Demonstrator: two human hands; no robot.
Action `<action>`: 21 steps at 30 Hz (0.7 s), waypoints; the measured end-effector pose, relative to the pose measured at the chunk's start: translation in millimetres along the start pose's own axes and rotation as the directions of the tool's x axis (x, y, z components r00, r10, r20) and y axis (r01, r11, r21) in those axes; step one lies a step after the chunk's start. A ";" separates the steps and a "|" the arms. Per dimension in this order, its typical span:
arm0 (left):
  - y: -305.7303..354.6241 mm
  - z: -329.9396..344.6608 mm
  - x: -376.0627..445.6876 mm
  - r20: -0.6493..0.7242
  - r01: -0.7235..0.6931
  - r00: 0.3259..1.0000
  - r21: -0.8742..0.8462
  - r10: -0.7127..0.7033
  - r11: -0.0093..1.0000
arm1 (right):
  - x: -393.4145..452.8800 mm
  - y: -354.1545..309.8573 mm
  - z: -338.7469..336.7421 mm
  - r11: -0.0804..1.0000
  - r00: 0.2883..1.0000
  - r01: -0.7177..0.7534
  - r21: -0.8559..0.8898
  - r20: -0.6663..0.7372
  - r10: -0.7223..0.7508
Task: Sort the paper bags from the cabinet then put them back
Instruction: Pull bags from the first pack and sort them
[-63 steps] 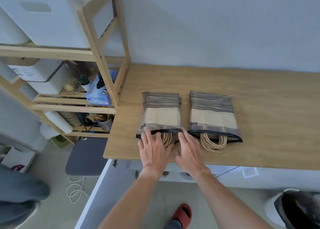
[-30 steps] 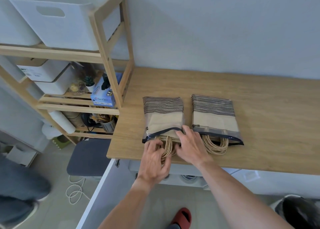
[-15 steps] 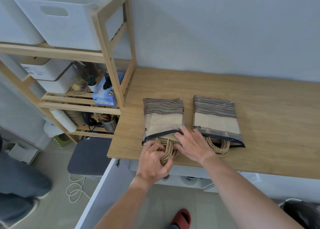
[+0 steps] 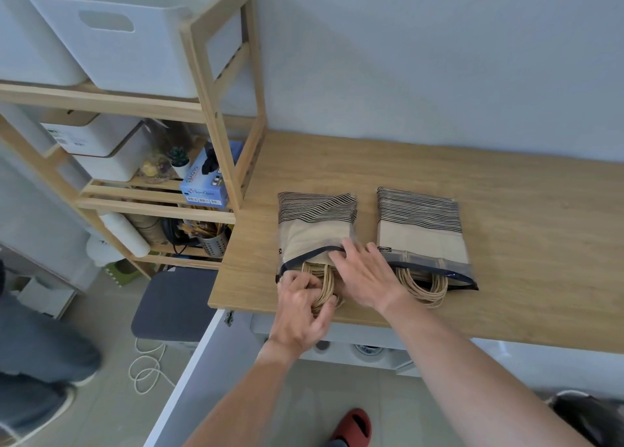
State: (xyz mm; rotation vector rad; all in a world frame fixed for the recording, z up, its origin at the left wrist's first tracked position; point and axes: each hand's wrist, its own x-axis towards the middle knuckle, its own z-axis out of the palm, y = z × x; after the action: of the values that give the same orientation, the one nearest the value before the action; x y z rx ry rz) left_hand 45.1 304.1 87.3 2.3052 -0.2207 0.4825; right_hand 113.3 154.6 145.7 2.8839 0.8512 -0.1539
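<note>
Fingers of the left hand curl round the twine handles at the near end of the left bag pack, on the desk. Right hand presses flat on its mouth, fingers straight. Its long axis runs near to far.

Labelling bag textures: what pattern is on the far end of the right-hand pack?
Thin dark stripes on tan paper on the right pack; head view.

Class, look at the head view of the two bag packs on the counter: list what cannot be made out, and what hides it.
- How many bags each pack holds: sleeves cover them.
- Left pack handles: partly hidden by left hand and right hand.
- Right pack label: too small.
- Glove box print: partly behind shelf post.
</note>
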 end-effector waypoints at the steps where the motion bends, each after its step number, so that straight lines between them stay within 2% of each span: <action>1: -0.3 0.6 -0.9 0.011 -0.003 1.000 -0.002 0.003 1.000 | 0.1 -3.0 0.1 1.000 1.000 -0.021 -0.004 0.012 0.021; 8: -6.5 2.7 -10.3 0.053 -0.025 0.998 -0.048 0.027 0.999 | -0.2 -17.2 16.2 0.991 0.993 -0.113 -0.071 -0.034 0.110; 15: -12.6 -12.3 -3.8 0.054 -0.158 0.985 -0.105 0.164 0.982 | 8.3 -22.7 23.8 0.975 0.978 -0.205 -0.080 -0.051 0.202; 16: -11.7 -15.5 -3.8 0.044 -0.132 0.989 -0.113 0.138 0.985 | 7.8 -22.6 24.9 0.974 0.976 -0.213 -0.076 -0.060 0.208; 18: -7.1 -18.8 -3.9 -0.035 0.053 0.998 -0.119 -0.057 0.992 | 4.9 -22.0 26.7 0.972 0.974 -0.221 -0.075 -0.074 0.216; 20: -2.6 -16.8 0.3 -0.062 0.315 0.943 -0.141 -0.326 0.939 | -3.0 -21.7 29.2 0.974 0.976 -0.211 -0.077 -0.071 0.206; 21: -1.3 -15.1 4.1 -0.016 0.413 0.907 -0.147 -0.420 0.899 | -8.3 -21.5 31.5 0.976 0.978 -0.203 -0.078 -0.070 0.197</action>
State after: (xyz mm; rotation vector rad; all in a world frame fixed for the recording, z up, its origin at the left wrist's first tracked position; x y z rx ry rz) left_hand 45.1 315.7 97.8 2.1178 0.2554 0.2897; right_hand 92.7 163.1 113.7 2.8840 0.5559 -0.0081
